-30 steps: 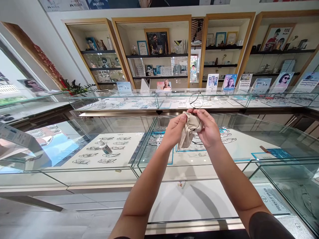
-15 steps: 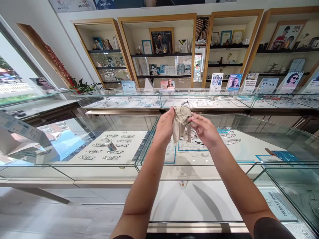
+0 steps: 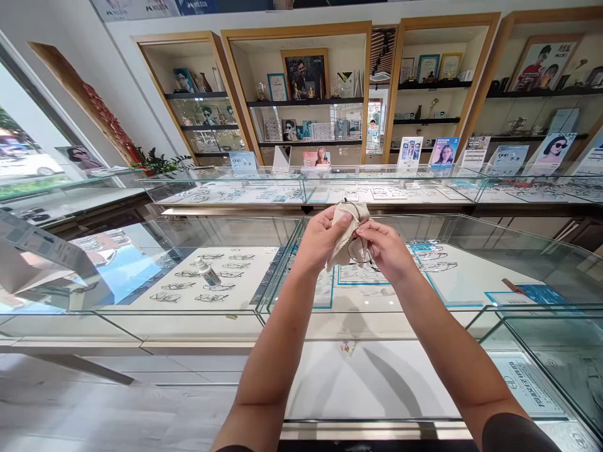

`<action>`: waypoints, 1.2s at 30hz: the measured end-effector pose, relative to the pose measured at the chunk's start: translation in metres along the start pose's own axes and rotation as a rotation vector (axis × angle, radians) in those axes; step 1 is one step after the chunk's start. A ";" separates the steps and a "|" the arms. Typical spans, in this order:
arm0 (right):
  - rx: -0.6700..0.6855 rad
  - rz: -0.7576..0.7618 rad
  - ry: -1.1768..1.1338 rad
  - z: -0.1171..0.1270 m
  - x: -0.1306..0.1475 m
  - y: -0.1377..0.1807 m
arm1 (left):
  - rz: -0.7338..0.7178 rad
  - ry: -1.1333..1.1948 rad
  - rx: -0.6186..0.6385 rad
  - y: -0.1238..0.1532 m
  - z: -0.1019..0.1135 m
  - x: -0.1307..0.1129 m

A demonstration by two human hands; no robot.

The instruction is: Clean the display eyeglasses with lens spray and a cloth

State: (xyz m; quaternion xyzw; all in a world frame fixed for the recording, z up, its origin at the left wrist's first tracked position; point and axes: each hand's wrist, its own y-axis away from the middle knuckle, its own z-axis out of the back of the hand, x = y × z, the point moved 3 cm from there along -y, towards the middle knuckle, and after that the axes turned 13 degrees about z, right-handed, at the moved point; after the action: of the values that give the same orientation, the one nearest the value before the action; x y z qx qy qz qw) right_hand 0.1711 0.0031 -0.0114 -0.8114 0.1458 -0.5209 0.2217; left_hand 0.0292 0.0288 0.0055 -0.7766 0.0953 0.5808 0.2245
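My left hand [image 3: 323, 238] is closed on a beige cleaning cloth [image 3: 338, 250] with a zigzag edge, which is folded over the upper lens of a pair of eyeglasses [image 3: 351, 254]. The thin dark frame is held turned on its side, and its lower round lens hangs free below the cloth. My right hand [image 3: 384, 245] pinches the eyeglasses near the middle of the frame, its fingertips close to the cloth. Both hands are raised above the glass display case. The fingers partly hide the frame's bridge and temples.
Below my hands stands a glass display case [image 3: 188, 312] with rows of eyeglasses inside. A small white spray bottle [image 3: 208, 272] rests on its top at left. A folded card stand [image 3: 47, 251] is at far left. Behind, another glass counter [image 3: 264, 206] holds eyeglasses and sign cards.
My left hand has shifted right and closed the cloth round the upper lens, with the thumb now pressing over it. The cloth no longer hangs straight down. My right hand keeps its pinch.
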 end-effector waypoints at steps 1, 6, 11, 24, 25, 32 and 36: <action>0.004 0.000 -0.004 0.000 0.000 0.000 | -0.007 -0.012 -0.016 0.000 0.000 0.000; 0.040 0.086 0.052 -0.005 -0.002 0.002 | -0.161 -0.093 -0.179 -0.002 -0.004 0.003; 0.066 0.132 0.108 -0.006 -0.001 0.003 | -0.269 -0.104 -0.243 -0.004 -0.001 0.004; 0.097 0.070 0.078 -0.008 0.001 0.004 | -0.185 -0.052 -0.131 -0.004 0.002 0.002; 0.109 0.085 0.088 -0.010 0.001 0.004 | -0.222 -0.065 -0.174 -0.005 0.002 0.003; 0.068 0.082 0.076 0.000 0.003 -0.002 | -0.118 -0.060 -0.018 -0.002 0.010 -0.003; 0.048 0.034 0.055 0.008 0.000 -0.005 | -0.086 -0.056 0.041 -0.004 0.009 -0.001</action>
State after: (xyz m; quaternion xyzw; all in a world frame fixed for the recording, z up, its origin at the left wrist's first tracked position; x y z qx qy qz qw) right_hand 0.1784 0.0097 -0.0118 -0.7886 0.1528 -0.5425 0.2459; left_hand 0.0226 0.0359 0.0054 -0.7587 0.0674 0.5900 0.2678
